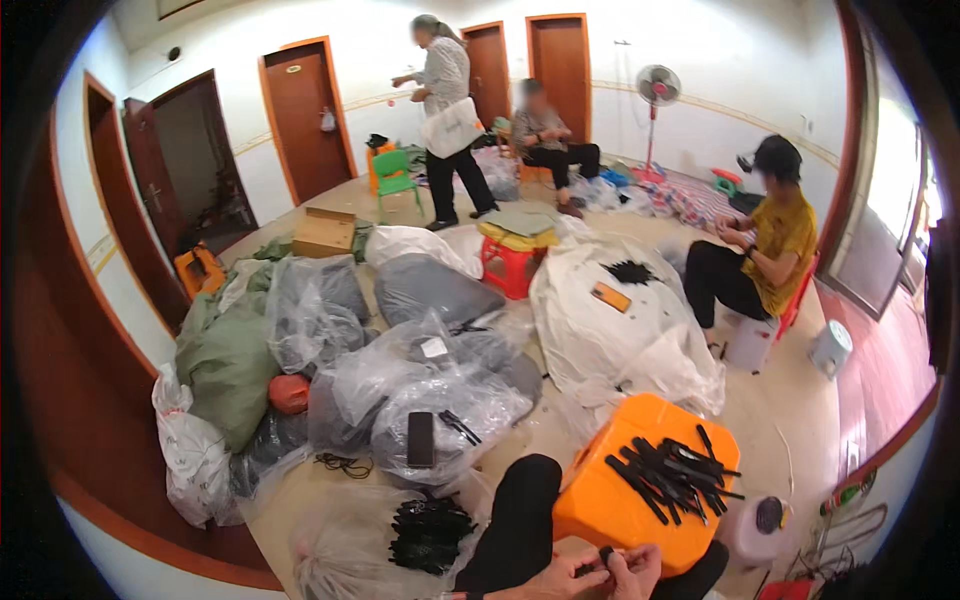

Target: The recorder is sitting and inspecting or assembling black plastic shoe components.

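My left hand [568, 578] and my right hand [637, 573] meet at the lower edge, in front of the orange stool [590, 505]. Fingers of both are pinched together around a small black piece [606, 554], whose exact kind is too small to tell. On the stool top lies a loose pile of slim black plastic sticks [672, 472], several of them reaching past its right edge. Left of my knee, an opened clear plastic bag [340, 535] carries a stack of similar black pieces [430, 532].
Stuffed clear bags [450, 405] fill the floor ahead, with a black phone [421, 440] on one. A white sheet [575, 320] bears an orange phone [611, 297] and black pieces. A seated person [785, 235] works at right; two others are farther back. A white jug [755, 530] stands beside the stool.
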The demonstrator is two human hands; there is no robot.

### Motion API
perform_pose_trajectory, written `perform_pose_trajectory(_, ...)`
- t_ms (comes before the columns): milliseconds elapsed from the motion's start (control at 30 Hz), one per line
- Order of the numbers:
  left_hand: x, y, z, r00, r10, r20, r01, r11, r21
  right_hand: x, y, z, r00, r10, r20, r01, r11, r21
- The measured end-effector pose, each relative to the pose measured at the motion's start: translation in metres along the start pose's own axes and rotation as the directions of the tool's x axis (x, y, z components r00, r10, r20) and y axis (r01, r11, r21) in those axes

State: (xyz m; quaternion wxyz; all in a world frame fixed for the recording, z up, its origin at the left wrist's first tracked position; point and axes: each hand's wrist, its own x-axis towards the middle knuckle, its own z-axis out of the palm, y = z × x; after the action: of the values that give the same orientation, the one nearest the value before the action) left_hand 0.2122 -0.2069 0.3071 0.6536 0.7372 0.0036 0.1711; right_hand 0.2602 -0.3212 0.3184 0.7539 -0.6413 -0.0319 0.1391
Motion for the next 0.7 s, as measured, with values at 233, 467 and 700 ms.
perform_pose_trajectory(233,0.018,0.003,0.000,0.947,-0.322,0.009,0.301,0.872,-0.385,0.008,-0.032,-0.009,0.971,0.112,0.211,-0.067,0.976,-0.206)
perform_pose_trajectory(467,-0.006,0.017,-0.010,0.980,-0.139,-0.140,0.141,0.990,0.001,-0.007,-0.035,0.001,0.941,-0.031,0.336,0.106,0.972,-0.208)
perform_pose_trajectory(700,0.020,0.017,0.000,0.961,-0.154,-0.229,0.172,0.983,0.062,0.000,-0.039,-0.004,0.942,0.237,0.238,-0.185,0.957,-0.222)
